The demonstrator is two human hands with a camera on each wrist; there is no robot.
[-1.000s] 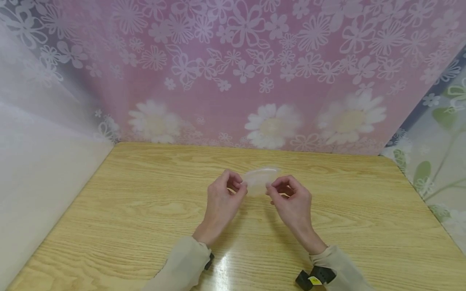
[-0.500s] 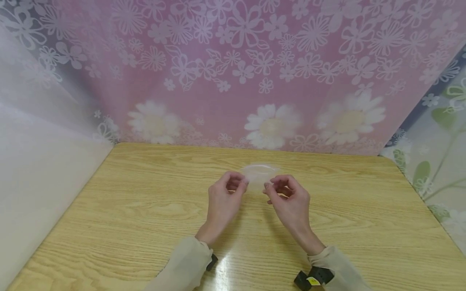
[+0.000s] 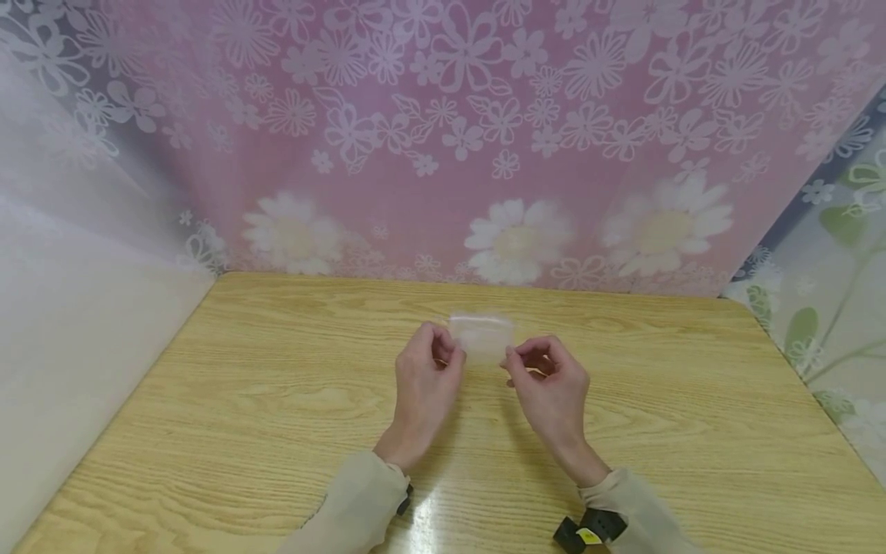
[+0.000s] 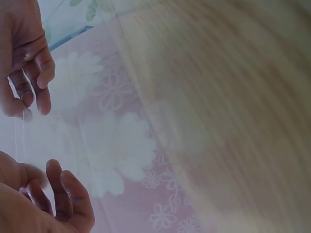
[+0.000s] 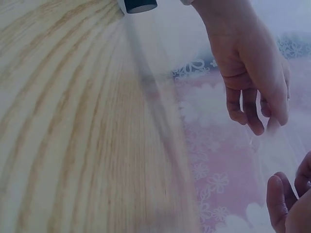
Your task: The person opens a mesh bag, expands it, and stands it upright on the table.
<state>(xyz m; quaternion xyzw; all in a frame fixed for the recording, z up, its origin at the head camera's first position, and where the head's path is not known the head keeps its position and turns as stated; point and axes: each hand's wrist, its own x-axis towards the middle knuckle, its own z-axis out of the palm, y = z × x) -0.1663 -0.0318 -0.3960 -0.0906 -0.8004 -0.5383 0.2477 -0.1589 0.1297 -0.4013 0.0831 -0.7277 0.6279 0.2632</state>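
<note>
A small clear plastic bag (image 3: pixel 483 337) is stretched between my hands, held above the table. My left hand (image 3: pixel 422 385) pinches its left side between thumb and index finger. On the other side, my right hand (image 3: pixel 554 392) pinches the lower right edge with thumb and fingertips. The bag looks flat, with a shiny, nearly straight top edge. In the left wrist view the see-through film (image 4: pixel 48 138) spans the gap between the hands. The right wrist view shows the left hand (image 5: pixel 250 68) above the film (image 5: pixel 277 150); its contents, if any, cannot be made out.
A wood-grain table (image 3: pixel 291 431) lies beneath the hands. Behind it hangs a pink flowered curtain (image 3: pixel 415 177), with a pale sheet (image 3: pixel 90 308) at the left and a leaf-patterned one (image 3: pixel 831 308) at the right. Both wrists wear black camera straps (image 3: pixel 602 525).
The bag's top edge has gone from bowed to nearly straight, and the bag has shifted slightly left. Both hands keep their pinch and have barely moved.
</note>
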